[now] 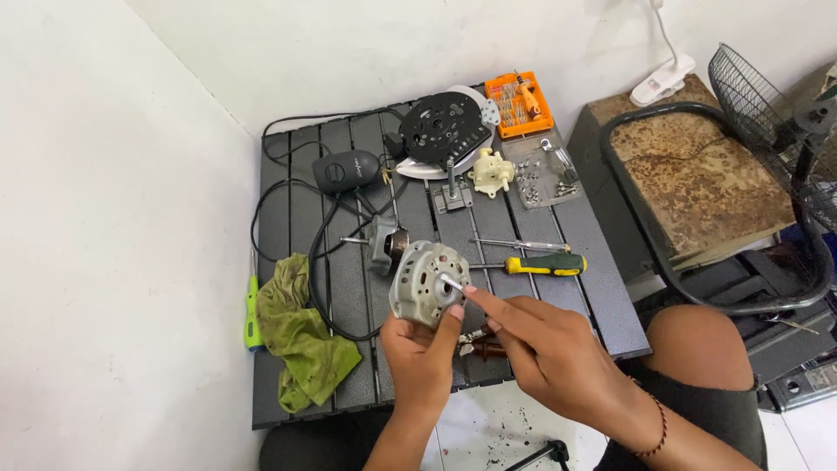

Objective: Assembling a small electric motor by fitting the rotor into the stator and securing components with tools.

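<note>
Housing at frame centre is sitting gripped in the left hand, its face turned up-right, while the right hand, nearer from the lower right, is pinching the shaft jutting toward it, above the table.

A green rag is seen crumpled at the left of the dark slatted bench, a green-handled tool just beside it. A yellow-handled screwdriver is laid mid-bench. At the back, an orange bit set and a clear tray of screws are spotted.
</note>
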